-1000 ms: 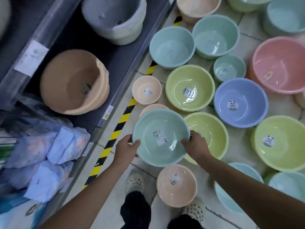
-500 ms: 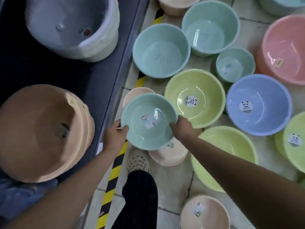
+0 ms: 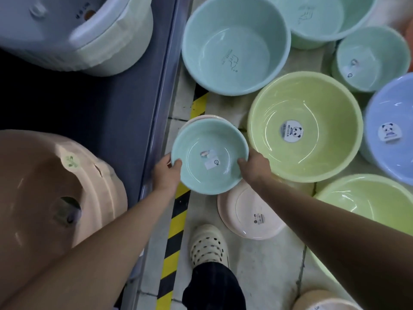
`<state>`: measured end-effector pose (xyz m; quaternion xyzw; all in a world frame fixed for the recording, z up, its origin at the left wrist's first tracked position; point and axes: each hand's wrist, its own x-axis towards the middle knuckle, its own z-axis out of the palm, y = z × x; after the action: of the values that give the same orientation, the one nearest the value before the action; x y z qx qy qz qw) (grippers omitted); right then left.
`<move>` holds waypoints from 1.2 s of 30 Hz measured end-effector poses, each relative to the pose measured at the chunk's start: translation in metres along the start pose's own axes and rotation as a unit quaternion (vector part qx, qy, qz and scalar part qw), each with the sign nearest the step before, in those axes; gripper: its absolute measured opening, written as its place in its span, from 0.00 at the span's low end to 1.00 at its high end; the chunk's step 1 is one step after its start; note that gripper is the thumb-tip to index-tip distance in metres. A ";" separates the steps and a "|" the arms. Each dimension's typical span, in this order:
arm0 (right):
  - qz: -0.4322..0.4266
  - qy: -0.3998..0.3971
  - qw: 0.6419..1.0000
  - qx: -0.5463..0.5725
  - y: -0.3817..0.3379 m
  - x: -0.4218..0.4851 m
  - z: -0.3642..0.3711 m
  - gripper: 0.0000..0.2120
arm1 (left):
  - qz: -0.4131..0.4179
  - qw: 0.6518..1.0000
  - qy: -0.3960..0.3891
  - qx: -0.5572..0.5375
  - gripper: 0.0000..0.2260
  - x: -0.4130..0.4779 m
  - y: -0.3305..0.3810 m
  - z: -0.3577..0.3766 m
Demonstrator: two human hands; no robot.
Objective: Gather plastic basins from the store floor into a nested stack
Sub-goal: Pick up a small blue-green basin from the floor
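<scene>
At frame centre, both hands, left (image 3: 166,173) and right (image 3: 254,167), gripped a teal basin (image 3: 210,158) by its rim over a pink basin (image 3: 202,119).

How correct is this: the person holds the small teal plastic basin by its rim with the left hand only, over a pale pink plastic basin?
Not quite. The head view shows both the left hand and the right hand gripping the rim of the small teal plastic basin, over a pale pink plastic basin.

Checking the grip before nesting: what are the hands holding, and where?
The small teal basin: left hand grips its left rim, right hand its right rim.
</scene>
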<state>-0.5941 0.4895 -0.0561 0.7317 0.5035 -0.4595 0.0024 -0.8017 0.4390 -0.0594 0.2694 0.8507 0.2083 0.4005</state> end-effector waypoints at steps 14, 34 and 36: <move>0.036 -0.015 0.999 0.004 0.001 0.045 0.027 0.14 | 0.021 1.000 -0.004 0.022 0.14 0.044 -0.014 0.025; -0.154 0.004 0.963 0.221 0.014 0.047 -0.122 0.20 | 0.171 0.974 0.065 -0.134 0.15 -0.010 0.135 0.049; -0.152 0.074 0.956 0.239 0.029 0.068 -0.174 0.18 | 0.198 0.965 0.038 -0.166 0.15 -0.010 0.185 0.088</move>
<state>-0.4510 0.6063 -0.0142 0.6576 0.4831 -0.5056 -0.2802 -0.6725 0.5871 0.0000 0.3539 0.7484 0.4319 0.3580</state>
